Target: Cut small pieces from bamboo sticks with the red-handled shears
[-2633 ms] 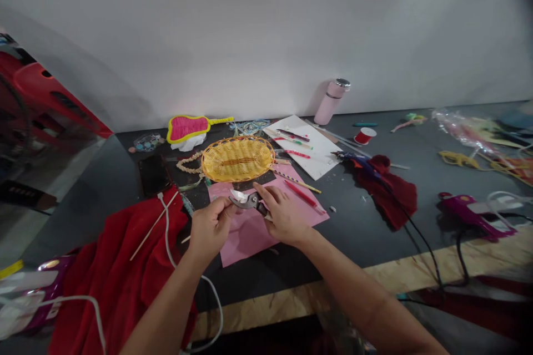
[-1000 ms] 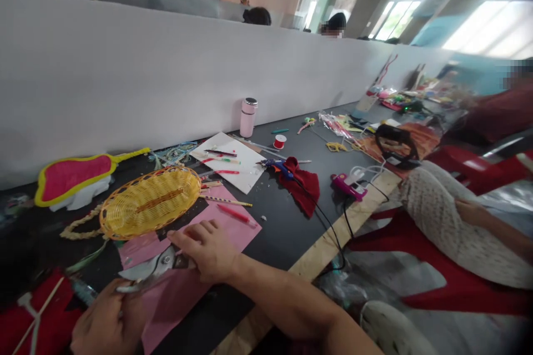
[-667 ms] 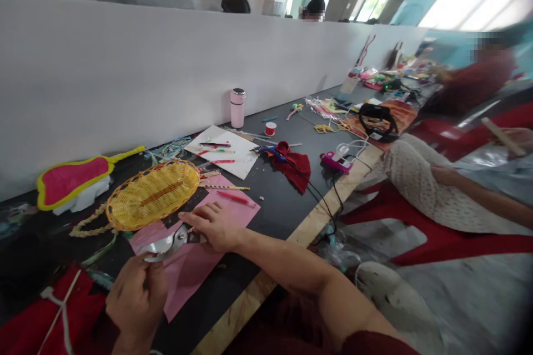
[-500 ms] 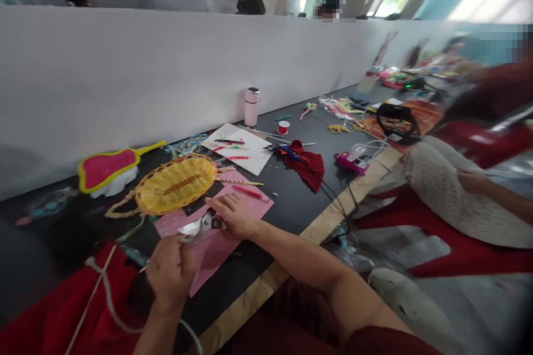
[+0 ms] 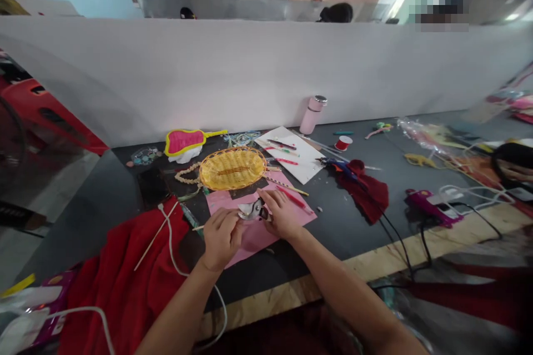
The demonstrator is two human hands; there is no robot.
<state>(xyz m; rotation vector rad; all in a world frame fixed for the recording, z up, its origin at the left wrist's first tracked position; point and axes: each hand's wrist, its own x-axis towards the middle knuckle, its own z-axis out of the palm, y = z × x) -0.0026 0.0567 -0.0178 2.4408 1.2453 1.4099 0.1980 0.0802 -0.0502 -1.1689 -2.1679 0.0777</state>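
My right hand is closed round the dark handle of a pair of pruning shears, whose silver blades point left. My left hand is pinched shut at the blade tips. A thin pale stick pokes out on the left side of that hand; its other end is hidden by the fingers. Under both hands lies a pink sheet. Just beyond them is a yellow woven basket with a braided handle. A red pen and a thin patterned stick rest right of the basket.
Red cloth covers the left table edge, with a white cord over it. White paper with pens, a pink bottle, a red thread spool, a purple power strip and a white partition stand around.
My view has swung left, so the table things appear further right. Both hands keep their hold close together over the pink sheet, the shears staying between them.
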